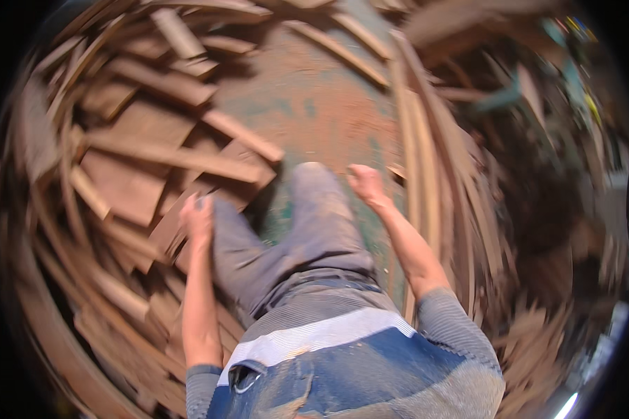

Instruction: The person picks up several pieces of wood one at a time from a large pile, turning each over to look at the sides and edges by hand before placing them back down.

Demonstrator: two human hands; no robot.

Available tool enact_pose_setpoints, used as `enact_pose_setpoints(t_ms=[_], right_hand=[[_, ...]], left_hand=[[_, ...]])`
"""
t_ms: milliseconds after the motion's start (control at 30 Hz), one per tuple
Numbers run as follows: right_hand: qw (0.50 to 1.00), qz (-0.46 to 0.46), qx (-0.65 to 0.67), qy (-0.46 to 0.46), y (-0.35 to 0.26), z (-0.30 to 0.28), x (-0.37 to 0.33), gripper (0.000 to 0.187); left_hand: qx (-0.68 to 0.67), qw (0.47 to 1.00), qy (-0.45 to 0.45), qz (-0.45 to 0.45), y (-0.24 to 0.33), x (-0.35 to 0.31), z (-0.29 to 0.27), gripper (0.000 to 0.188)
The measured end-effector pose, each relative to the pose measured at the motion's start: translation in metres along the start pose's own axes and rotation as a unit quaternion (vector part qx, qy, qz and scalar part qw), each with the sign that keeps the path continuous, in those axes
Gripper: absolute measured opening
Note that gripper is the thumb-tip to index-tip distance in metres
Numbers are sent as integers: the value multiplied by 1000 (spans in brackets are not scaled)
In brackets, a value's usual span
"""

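Note:
My right hand (367, 184) is curled closed beside my right knee, with nothing visible in it. It is apart from the long wooden strips (426, 167) to its right. My left hand (197, 216) hangs by my left thigh, close to a reddish-brown board (166, 228) in the heap. Blur smears its fingers, so its grip and whether it touches the board cannot be made out. My legs in grey trousers (314, 216) are between the two hands.
Offcuts and planks (133, 153) lie heaped at odd angles on the left. Reddish sawdust covers a worn green surface (328, 105) ahead. Two narrow strips, including a near one (335, 52), lie at its far end. Blurred dark clutter (552, 195) fills the right side.

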State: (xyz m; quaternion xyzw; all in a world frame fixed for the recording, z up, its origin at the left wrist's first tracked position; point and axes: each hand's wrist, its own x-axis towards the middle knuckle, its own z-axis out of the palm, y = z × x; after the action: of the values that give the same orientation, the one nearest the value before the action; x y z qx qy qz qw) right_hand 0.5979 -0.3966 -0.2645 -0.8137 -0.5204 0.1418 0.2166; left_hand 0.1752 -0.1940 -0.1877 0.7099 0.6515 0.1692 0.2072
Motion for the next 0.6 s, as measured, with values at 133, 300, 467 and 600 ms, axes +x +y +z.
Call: enact_pose_setpoints(t_ms=[133,300,467,600], right_hand=[[990,108,74,-58,-31,6,30,34],[985,45,108,-123,-101,60,88,38],[975,-19,100,-195,-206,119,114,62],[972,-127,72,-187,-250,161,106,73]], left_hand=[[75,997,24,-8,4,0,-3,42],[41,998,41,-19,2,-1,-7,36],[40,998,34,-28,-1,0,-8,33],[31,998,42,-27,-4,4,-7,30]])
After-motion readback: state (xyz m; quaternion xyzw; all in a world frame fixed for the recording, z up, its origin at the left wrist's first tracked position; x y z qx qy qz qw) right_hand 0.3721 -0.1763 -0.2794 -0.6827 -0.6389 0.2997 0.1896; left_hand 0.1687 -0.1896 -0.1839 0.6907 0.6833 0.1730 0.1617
